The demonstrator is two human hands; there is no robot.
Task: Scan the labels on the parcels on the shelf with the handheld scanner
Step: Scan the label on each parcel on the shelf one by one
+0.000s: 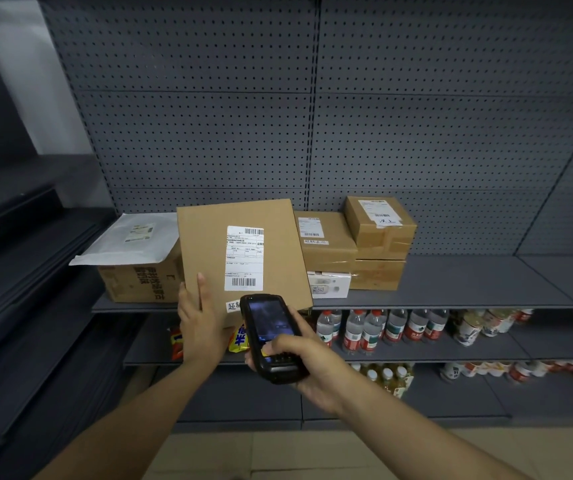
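A grey metal shelf [451, 282] runs across the view in front of a grey perforated back panel [416, 133], and its front edge lies just behind both hands; the right half of its surface is bare, with open room there and above the parcels. Towards the left stands a printed brown cardboard carton [139, 280] with a flat white plastic mailer bag [129, 240] lying on top, its near corner overhanging the carton's left edge. Right of centre a plain brown box with a white label [326, 240] rests on a small white box [330, 285], and beside them two taped brown boxes are stacked, the upper one [380, 225] carrying a label, the lower one [377, 274] against the shelf. The flat brown cardboard parcel [243, 258] is tilted up between these groups, its lower edge past the shelf front, its white shipping label [244, 258] facing the camera. The left hand [200, 320] grips its lower left corner, thumb on the face and fingers behind. The right hand [306, 362] is wrapped around the black handheld scanner [271, 337], thumb pressing near the keypad; the scanner's top overlaps the parcel's lower edge, just below the label's lower barcode. Lower shelves hold rows of plastic drink bottles [382, 329].
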